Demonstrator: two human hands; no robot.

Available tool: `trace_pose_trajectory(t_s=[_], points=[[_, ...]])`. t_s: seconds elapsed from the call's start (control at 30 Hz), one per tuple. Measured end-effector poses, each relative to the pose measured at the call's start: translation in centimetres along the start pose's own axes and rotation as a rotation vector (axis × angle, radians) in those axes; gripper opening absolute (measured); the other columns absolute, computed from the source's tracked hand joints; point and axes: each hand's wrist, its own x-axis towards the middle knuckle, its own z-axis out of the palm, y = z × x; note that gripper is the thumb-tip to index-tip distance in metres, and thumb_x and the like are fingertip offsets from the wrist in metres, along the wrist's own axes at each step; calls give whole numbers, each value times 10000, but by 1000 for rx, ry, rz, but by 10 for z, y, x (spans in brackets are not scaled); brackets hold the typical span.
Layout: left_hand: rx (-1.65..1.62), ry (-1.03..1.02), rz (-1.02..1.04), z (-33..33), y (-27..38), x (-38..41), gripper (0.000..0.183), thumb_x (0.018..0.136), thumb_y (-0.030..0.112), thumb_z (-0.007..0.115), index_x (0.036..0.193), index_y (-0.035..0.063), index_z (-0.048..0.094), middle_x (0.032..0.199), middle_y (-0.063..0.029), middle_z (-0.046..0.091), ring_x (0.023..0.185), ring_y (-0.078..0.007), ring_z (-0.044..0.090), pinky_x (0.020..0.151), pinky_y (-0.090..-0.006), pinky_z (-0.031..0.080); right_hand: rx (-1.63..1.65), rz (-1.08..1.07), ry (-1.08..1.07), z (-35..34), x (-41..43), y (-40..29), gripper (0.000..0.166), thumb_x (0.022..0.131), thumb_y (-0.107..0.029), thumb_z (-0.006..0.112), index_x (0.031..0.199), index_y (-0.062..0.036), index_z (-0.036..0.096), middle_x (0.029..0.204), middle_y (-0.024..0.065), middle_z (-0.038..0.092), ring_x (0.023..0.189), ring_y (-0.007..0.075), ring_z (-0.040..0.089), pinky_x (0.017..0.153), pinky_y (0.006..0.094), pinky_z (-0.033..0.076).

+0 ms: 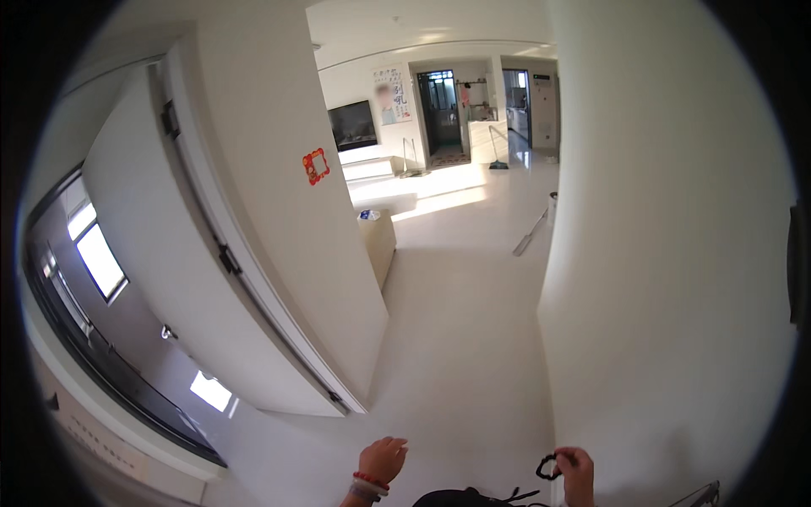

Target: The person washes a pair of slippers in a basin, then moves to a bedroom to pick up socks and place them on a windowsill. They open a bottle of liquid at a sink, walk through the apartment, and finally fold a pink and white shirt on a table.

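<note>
My left hand (pixel 383 461) is at the bottom of the head view, above the pale floor, with its fingers loosely bent and no object seen in it. A red bead bracelet (pixel 371 483) and a paler band circle that wrist. To the right, beside the white wall, my right hand (pixel 575 472) pinches a small black ring-shaped band (pixel 540 467), which looks like a hair tie. Part of dark clothing with cords (pixel 469 498) shows between the hands.
At left a white door (pixel 209 298) stands ajar. Walls flank the passage (pixel 466 355). Beyond are a cabinet-like block (pixel 378 247), a long-handled tool (pixel 531 233) lying slanted on the floor, a broom (pixel 498 163), a wall television (pixel 353 125) and a doorway (pixel 439 114).
</note>
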Motion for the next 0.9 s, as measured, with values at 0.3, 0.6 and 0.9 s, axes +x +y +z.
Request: trace_pose_trajectory(t_s=[0.3,0.6,0.9], points=[[116,-45,-392,-19,-108,153,234,845,247,459,915,102,629,933,-112,614,841,-298,587,736,-407,480,-151,-116,-392,181,317,-101,109,858,-79,520,912,-1,574,701,11,552,596,62,491,542,189,417],[139,166,148,30,-131,585,134,808,192,516,833,113,621,762,-83,607,708,-277,594,618,-383,489,-52,36,-80,184,535,-99,201,851,-145,573,956,25,593,710,29,578,596,94,509,570,218,432],[72,-3,383,84,-92,919,166,829,231,534,931,123,609,814,-64,608,748,-256,592,628,-368,479,-57,-51,103,139,776,13,218,843,-110,538,1005,27,587,813,85,618,670,134,558,615,249,473]])
